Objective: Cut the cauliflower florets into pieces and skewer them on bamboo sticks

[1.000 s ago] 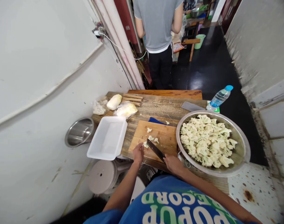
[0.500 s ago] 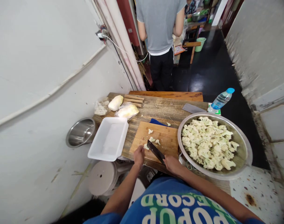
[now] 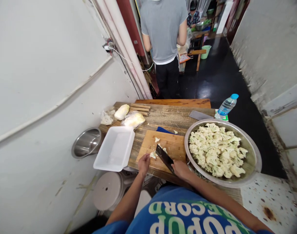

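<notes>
My right hand [image 3: 180,169] grips a dark cleaver [image 3: 164,157] whose blade slants over the wooden cutting board [image 3: 172,146]. My left hand [image 3: 143,161] pinches a small piece of cauliflower [image 3: 153,154] at the board's near left edge, right beside the blade. A few loose florets [image 3: 157,139] lie farther back on the board. To the right stands a big metal bowl [image 3: 250,162] heaped with cut cauliflower [image 3: 216,149].
A white plastic tray [image 3: 115,149] sits left of the board, with a steel bowl [image 3: 86,146] beyond it by the wall. Bagged vegetables [image 3: 133,119], wooden sticks [image 3: 140,107], a second cleaver [image 3: 199,115] and a water bottle [image 3: 225,107] lie at the back. A person in grey [image 3: 164,39] stands beyond the table.
The cleaver has lifted slightly and its blade has shifted toward the cauliflower piece under my left hand. The camera has tilted a little; the hands stay at the board's near edge.
</notes>
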Available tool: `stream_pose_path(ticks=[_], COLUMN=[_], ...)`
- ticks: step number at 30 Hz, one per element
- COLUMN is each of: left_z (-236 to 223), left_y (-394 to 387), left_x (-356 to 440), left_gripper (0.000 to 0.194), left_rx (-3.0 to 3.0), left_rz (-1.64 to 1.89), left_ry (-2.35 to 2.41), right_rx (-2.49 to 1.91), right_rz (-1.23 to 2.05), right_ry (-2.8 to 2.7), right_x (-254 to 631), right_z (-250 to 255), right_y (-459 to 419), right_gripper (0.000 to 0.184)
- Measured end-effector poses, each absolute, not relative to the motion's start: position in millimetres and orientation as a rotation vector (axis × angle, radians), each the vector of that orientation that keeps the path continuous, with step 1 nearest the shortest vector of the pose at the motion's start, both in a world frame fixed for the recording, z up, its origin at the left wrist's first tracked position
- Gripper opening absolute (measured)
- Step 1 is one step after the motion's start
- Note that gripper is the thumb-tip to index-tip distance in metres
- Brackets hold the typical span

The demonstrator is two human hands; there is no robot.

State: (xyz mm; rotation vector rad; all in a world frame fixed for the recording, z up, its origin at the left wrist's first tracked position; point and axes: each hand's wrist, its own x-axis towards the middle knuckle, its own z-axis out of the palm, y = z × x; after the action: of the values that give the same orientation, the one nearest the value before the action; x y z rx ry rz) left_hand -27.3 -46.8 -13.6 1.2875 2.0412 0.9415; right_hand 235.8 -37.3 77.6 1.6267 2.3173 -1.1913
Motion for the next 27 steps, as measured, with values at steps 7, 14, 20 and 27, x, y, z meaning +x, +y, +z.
stream_pose_path(ticks=[7,14,20,27], left_z=[-14.5,-11.5,-7.5,-5.5], left_y=[-57.0,-76.3,-58.1,-52.6], left_x=[-27.0,-22.3,-14.1,-4.9], left_gripper=[0.035,0.045,0.025,0.030], left_rx=[1.345,1.437,1.228,1.262], left_rz=[0.979,0.923,0.847,0.757], left_ry=[2.084,2.117,2.173,2.251], right_rx=[1.677,1.820,1.749,1.547], right_rz=[-1.101,-1.042,-1.040,-1.064], right_ry=[2.339,2.267,2.311,2.383], right_x=[247.2,260.5,262.3,250.1], right_z=[72.5,74.9,75.4,69.6], right_y=[-39.7,-46.6,-53.8,-68.3], right_gripper=[0.034,0.037,0.037,0.035])
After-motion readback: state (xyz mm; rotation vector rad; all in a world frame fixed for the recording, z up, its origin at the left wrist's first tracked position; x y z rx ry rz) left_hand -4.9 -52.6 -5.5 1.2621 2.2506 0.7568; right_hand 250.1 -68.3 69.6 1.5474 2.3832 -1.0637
